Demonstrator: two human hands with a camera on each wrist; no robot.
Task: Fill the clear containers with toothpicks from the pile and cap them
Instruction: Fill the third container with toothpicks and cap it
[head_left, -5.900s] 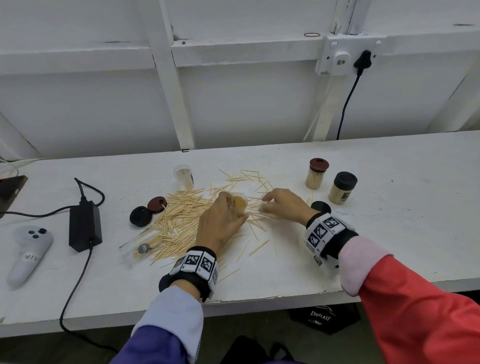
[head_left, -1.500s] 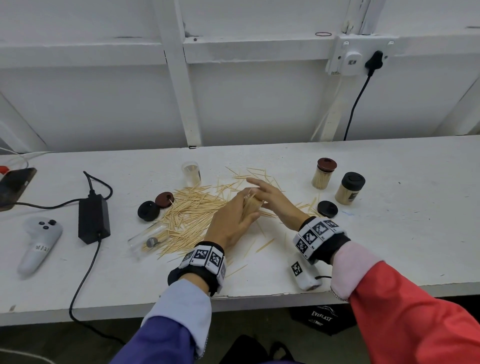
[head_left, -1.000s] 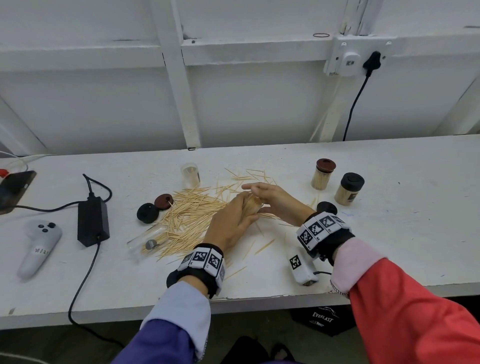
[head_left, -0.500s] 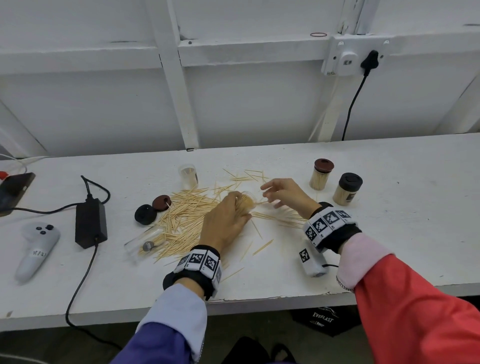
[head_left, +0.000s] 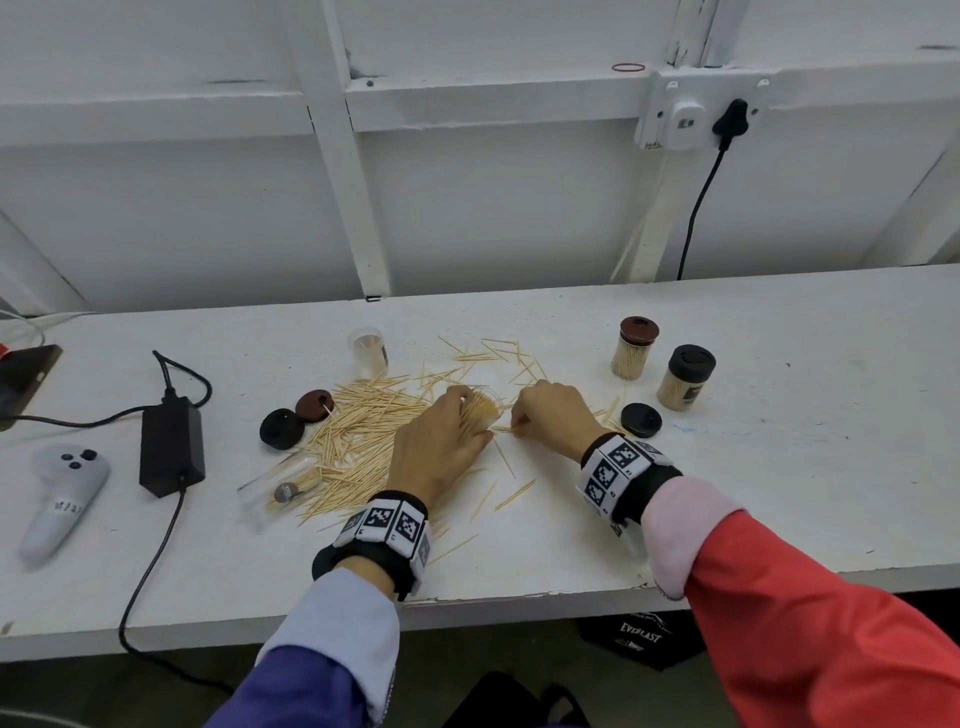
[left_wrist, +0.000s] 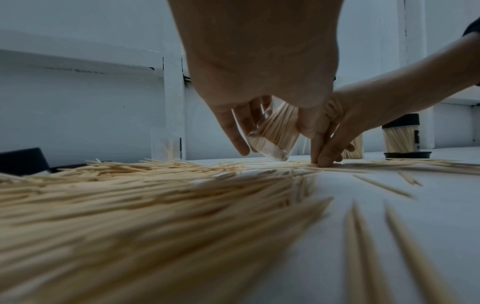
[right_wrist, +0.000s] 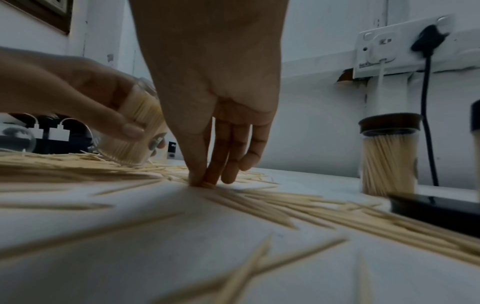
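My left hand (head_left: 451, 434) grips a clear container (head_left: 482, 410) packed with toothpicks and tilts it just above the table; the left wrist view shows the container (left_wrist: 276, 131) between thumb and fingers. Right beside it, my right hand (head_left: 519, 427) pinches a few toothpicks (right_wrist: 233, 195) flat on the table with thumb and forefinger. The toothpick pile (head_left: 363, 436) spreads to the left. An upright, nearly empty clear container (head_left: 368, 351) stands behind the pile. Another clear container (head_left: 280, 486) lies on its side. Loose lids: brown (head_left: 314, 405), black (head_left: 280, 428), black (head_left: 641, 420).
Two filled, capped containers stand at the right, one with a brown lid (head_left: 636, 348) and one with a black lid (head_left: 685, 379). At the left lie a black power adapter (head_left: 171, 447) with cable and a white controller (head_left: 62, 493). The table's front edge (head_left: 519, 597) is near my wrists.
My right hand has dropped from the container's mouth to the table and now pinches toothpicks there. My left hand still holds the tilted container in about the same place.
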